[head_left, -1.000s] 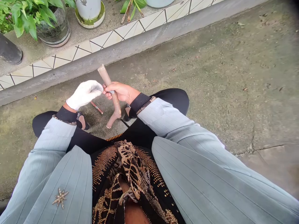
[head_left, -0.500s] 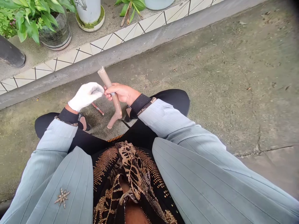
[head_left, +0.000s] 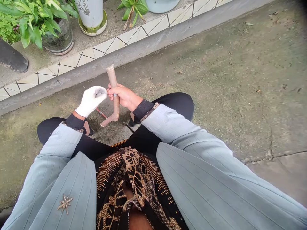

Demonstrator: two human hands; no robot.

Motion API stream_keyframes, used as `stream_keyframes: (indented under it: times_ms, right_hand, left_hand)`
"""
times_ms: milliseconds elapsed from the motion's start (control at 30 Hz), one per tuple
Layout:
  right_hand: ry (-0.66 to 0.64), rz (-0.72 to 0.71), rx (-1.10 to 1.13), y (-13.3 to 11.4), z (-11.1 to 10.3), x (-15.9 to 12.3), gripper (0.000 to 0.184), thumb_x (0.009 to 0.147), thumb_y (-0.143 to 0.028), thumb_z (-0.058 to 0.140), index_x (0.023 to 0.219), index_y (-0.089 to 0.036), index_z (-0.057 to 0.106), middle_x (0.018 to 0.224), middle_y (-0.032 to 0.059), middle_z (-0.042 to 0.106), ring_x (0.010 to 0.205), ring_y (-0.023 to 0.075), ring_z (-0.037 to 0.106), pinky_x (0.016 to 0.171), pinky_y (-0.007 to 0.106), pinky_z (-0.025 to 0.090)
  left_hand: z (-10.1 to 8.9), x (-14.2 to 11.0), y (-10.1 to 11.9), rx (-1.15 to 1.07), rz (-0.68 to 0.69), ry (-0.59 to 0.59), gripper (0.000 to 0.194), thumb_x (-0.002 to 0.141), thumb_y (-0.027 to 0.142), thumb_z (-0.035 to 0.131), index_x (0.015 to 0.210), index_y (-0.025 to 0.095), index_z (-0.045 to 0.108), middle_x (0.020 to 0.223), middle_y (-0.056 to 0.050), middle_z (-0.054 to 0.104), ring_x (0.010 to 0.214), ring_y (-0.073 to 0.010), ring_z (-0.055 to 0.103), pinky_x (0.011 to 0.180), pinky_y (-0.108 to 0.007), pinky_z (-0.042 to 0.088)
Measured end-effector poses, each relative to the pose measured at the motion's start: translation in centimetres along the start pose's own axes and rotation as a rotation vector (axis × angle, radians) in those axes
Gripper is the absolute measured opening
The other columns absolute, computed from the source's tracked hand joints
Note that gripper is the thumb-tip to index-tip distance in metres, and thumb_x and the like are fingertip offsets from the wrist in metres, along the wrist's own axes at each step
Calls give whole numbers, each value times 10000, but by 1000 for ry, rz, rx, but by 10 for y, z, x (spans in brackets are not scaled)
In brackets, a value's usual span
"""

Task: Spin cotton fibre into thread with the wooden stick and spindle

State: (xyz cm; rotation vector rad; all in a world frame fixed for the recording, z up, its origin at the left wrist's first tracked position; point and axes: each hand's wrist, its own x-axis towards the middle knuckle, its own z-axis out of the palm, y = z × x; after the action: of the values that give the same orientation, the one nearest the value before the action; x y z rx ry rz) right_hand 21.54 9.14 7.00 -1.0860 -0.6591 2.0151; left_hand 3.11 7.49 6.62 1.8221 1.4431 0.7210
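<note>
In my bare right hand [head_left: 126, 95] I grip a beige, pipe-like piece [head_left: 115, 107], its fingers wrapped round the middle. A narrow greyish band circles it beside my fingers. The top end looks rough, and the lower end bends off to the left. My left hand [head_left: 92, 99], in a white glove, is closed in a pinch just left of the piece, fingertips close to those of the right. Whatever the pinch holds is too small or hidden to name. Below the glove, a thin reddish stick-like thing [head_left: 101, 112] lies on the ground, partly covered.
My bent knees and shoes frame the concrete ground [head_left: 216, 89]. Beyond runs a tiled ledge [head_left: 105, 48] bearing a glass pot [head_left: 59, 40] with a leafy plant, a white planter [head_left: 90, 14] on a saucer and a light-blue container [head_left: 161, 4]. A dark cylinder [head_left: 13, 57] lies at far left.
The beige piece has turned in my right hand: its top has swung right to stand nearly upright, its bent lower end has moved left. My left hand has shifted slightly and stays pinched.
</note>
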Motion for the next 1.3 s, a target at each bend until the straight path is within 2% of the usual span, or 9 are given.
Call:
stream_keyframes:
  times_ms: [167,267,333,433,567,733,900,1167,1300]
  right_hand:
    - [2,-149,-97,4,4,0,278,695,-44,652,873,-210,516,721,-57,571,639,80,478,601,193,416]
    - [48,-319,-264,7,2,5,252,739,-106,690,863,-223,504,769,-52,555,704,100,483,695,233,462]
    - [75,-447,-430,9,-1,10,227,765,-146,700,862,-224,510,800,-45,552,759,120,495,758,271,476]
    - [47,-592,-675,8,-7,15,190,763,-161,685,864,-214,533,813,-37,548,834,148,501,837,319,465]
    - [-62,-658,-862,-2,-8,9,164,751,-159,672,848,-203,547,829,-17,552,896,178,516,868,328,426]
    - [-5,-586,-915,-13,1,-4,172,767,-137,680,834,-210,539,855,3,563,904,181,514,824,285,390]
    - [-13,-549,-896,-16,0,0,188,762,-115,694,829,-207,544,861,4,554,903,177,493,793,272,365]
    - [-43,-550,-880,-21,-10,9,230,765,-78,690,808,-203,503,791,-26,475,856,153,436,784,268,346]
    - [-20,-551,-925,-21,-8,8,257,753,-56,705,805,-204,501,792,-19,484,861,159,447,774,265,350]
  left_hand:
    - [8,0,2,-53,-29,139,124,811,279,713,895,195,744,926,-41,783,902,-206,713,892,-335,569]
    - [17,1,5,-288,-127,177,126,784,285,752,855,201,690,793,-8,721,753,-154,661,746,-278,538]
    - [21,1,10,-547,-222,152,166,768,285,775,798,208,631,682,23,631,631,-120,590,667,-257,515]
    - [23,0,19,-926,-388,28,288,780,247,752,682,221,483,571,69,441,519,-84,453,622,-255,525]
    - [15,-1,26,-1175,-632,-119,400,857,174,672,656,232,331,553,92,247,455,-58,299,548,-234,506]
    - [7,2,33,-1121,-760,-175,424,901,136,595,652,230,266,572,91,171,426,-39,184,428,-163,294]
    - [8,3,43,-1067,-737,-131,464,897,130,602,652,227,221,562,98,144,413,-28,157,424,-161,271]
    - [1,4,44,-1117,-765,-185,323,844,140,626,676,226,364,522,115,178,383,-30,151,371,-165,206]
    - [4,4,46,-1112,-761,-111,350,794,111,612,653,228,314,511,111,185,384,-25,142,362,-172,182]
